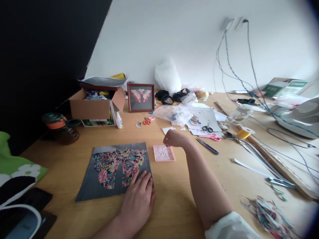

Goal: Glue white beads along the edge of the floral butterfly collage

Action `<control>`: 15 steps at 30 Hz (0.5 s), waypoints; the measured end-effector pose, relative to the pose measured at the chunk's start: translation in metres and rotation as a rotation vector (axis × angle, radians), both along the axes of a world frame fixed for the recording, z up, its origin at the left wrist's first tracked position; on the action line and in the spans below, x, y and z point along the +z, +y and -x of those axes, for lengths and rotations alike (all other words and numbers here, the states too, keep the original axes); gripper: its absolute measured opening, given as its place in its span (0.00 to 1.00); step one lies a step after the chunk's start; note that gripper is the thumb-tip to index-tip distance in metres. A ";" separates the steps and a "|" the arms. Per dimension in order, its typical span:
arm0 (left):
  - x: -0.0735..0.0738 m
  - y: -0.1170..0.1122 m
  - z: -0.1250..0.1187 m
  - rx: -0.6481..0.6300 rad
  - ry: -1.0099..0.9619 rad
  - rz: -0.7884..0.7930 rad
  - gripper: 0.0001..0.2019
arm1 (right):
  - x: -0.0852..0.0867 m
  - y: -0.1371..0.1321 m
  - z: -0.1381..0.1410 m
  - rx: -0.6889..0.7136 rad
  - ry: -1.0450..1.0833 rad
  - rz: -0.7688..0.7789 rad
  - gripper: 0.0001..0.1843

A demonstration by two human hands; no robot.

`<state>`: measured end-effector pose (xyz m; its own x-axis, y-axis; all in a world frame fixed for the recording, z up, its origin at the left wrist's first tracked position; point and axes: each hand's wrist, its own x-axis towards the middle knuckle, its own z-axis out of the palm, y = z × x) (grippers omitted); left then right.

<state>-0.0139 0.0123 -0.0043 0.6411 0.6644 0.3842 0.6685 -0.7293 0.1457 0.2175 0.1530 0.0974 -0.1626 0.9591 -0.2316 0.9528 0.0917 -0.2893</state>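
My left hand [139,196] lies flat, fingers stretched out, on the lower right of a dark grey sheet [86,187] that looks like cloth. On the sheet is a collar-shaped floral fabric piece [106,173], with small shiny beads [122,152] along its top neckline. Over the back right edge of a shallow pink tray [164,160], my right hand [175,138] is closed with its fingertips pointing down. What it holds, if anything, is too small or hidden to make out. Many tiny pale beads [163,153] are spread across the tray.
Behind stand a framed collar picture [141,98], an open cardboard box [90,109], a white bottle [119,120] and a dark drink bottle [60,128]. Orange scissors [147,122], pink scissors [213,137], purple-handled snips [208,146], a yellow spool [243,133] and fabric scraps [270,214] lie about.
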 end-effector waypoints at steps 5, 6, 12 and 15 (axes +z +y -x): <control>-0.001 0.000 0.000 -0.002 -0.009 0.010 0.15 | -0.001 0.001 0.000 0.016 -0.003 0.043 0.12; -0.002 0.000 0.000 -0.004 -0.011 0.010 0.15 | -0.001 0.001 0.000 0.020 0.003 0.043 0.12; -0.003 0.001 0.000 -0.009 -0.003 0.027 0.15 | -0.002 0.002 -0.001 0.031 0.021 0.041 0.14; -0.002 0.001 0.000 -0.014 0.004 0.037 0.15 | -0.001 0.001 -0.001 0.012 0.046 0.049 0.14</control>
<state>-0.0143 0.0134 -0.0062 0.6520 0.6691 0.3567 0.6590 -0.7327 0.1699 0.2181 0.1542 0.0960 -0.1857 0.9447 -0.2703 0.9372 0.0877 -0.3375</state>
